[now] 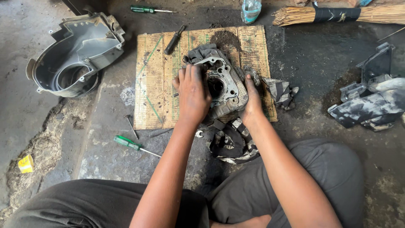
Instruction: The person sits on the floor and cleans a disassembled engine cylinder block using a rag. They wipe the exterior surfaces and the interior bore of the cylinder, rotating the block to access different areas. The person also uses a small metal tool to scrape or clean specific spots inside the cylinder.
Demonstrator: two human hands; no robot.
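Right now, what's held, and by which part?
Both hands steady the grey cast-metal engine casing on the cardboard sheet: left hand lies over its left side, right hand presses its right edge. Neither lifts it.

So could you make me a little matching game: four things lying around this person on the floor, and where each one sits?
Things:
1. metal engine part
2. grey plastic housing
3. straw broom
4. yellow box

Places:
A. far left, low down on the floor
B. top right
C. on the cardboard sheet, between the left hand and the right hand
D. top left, beside the cardboard

Pairs: 1-C, 2-D, 3-B, 4-A
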